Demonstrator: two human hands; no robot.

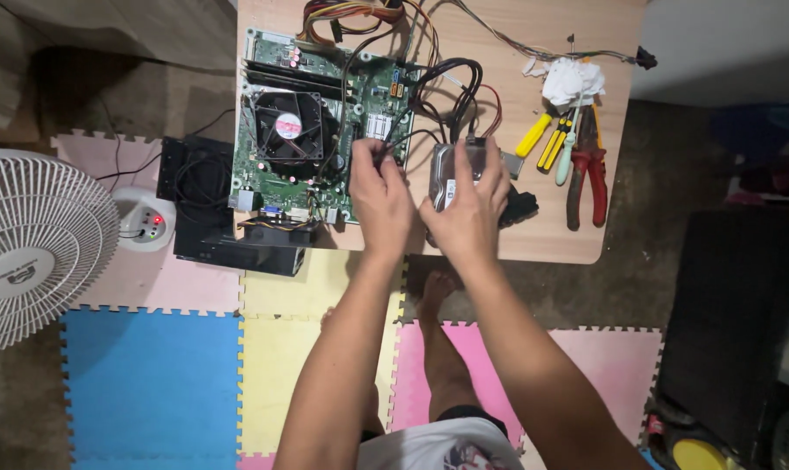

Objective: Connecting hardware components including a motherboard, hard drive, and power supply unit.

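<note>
Metal drive (458, 174), flat on the wooden surface (551, 235) just right of the green circuit board (320, 122), black cables (451, 83) plugged into its far end. Right hand (471, 213) spread over it, fingers loosely curled onto its top. Left hand (379, 193) pinched shut on a thin black wire (393, 139) at the board's edge. Probably dense, rigid, smooth-cased, shock-sensitive; best gripped by the long side edges, away from the connectors. Yellow screwdrivers (547, 139) and red pliers (588, 170) near, to the right.

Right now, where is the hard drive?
In the head view, the hard drive lies on the wooden table, just right of the green motherboard, under the right hand, with red-handled pliers further right.
</note>
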